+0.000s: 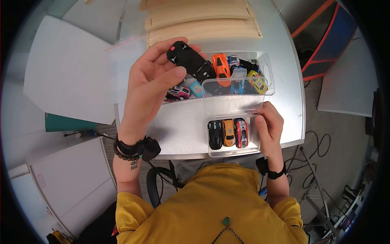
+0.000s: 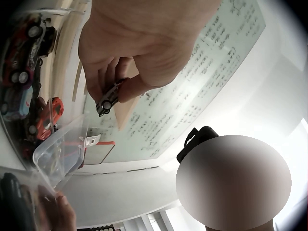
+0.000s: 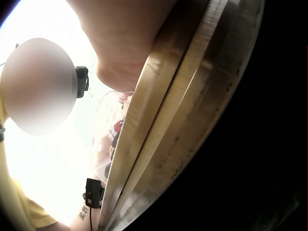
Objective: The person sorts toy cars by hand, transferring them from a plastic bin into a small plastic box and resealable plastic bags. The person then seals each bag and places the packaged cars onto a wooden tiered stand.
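Observation:
My left hand (image 1: 152, 77) pinches a toy car (image 1: 191, 61) between thumb and fingers, its black underside facing up, above the larger clear box (image 1: 269, 87) of mixed toy cars. In the left wrist view the same car (image 2: 109, 98) hangs from the fingertips of the left hand (image 2: 139, 43). My right hand (image 1: 271, 127) holds the right side of a small clear container whose lid (image 1: 231, 106) stands raised. Inside it a black car (image 1: 215, 134), an orange-yellow car (image 1: 228, 132) and a red car (image 1: 241, 133) lie side by side.
Curved wooden pieces (image 1: 203, 25) lie at the back of the metal table (image 1: 178, 138). An orange car (image 1: 221, 67) and a yellow car (image 1: 257, 82) are in the larger box. A white board (image 1: 69, 69) stands at the left, and cables hang beyond the table's right edge.

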`<control>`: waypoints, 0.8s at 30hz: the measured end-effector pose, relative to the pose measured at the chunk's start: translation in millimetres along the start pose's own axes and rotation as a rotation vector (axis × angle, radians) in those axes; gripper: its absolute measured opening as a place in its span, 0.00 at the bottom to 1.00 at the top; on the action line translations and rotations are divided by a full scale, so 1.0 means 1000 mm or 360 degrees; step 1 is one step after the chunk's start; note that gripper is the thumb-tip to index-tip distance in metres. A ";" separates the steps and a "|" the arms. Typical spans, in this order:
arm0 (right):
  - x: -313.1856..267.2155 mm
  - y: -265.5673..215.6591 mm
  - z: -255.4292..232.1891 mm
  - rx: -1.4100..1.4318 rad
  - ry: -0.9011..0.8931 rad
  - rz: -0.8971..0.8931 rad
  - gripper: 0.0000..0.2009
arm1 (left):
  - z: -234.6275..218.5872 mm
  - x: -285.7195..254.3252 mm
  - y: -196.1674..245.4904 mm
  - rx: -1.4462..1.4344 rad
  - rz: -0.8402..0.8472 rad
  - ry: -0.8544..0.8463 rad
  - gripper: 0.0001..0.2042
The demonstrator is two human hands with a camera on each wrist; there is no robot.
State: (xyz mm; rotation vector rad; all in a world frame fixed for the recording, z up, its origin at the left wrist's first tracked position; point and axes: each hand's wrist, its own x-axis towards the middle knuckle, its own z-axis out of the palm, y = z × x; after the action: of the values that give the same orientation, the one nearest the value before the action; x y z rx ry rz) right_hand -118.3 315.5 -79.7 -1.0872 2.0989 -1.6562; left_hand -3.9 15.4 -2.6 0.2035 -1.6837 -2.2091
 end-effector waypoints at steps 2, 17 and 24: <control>0.001 -0.002 0.000 0.0004 0.0001 0.0005 0.11 | 0.000 0.000 0.001 -0.0023 -0.0002 -0.0005 0.28; 0.000 -0.003 0.001 0.0031 0.0004 0.0011 0.10 | 0.001 0.001 0.002 -0.0044 0.0010 0.0246 0.25; 0.000 -0.003 -0.002 -0.0028 -0.0026 0.0002 0.10 | 0.003 0.003 0.002 -0.0116 0.0118 0.0363 0.24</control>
State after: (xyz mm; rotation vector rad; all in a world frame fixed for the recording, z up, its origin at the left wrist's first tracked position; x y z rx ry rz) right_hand -118.4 316.2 -76.3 -1.1007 2.1078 -1.6257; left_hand -7.4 16.3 0.2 0.3544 -1.4636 -2.1000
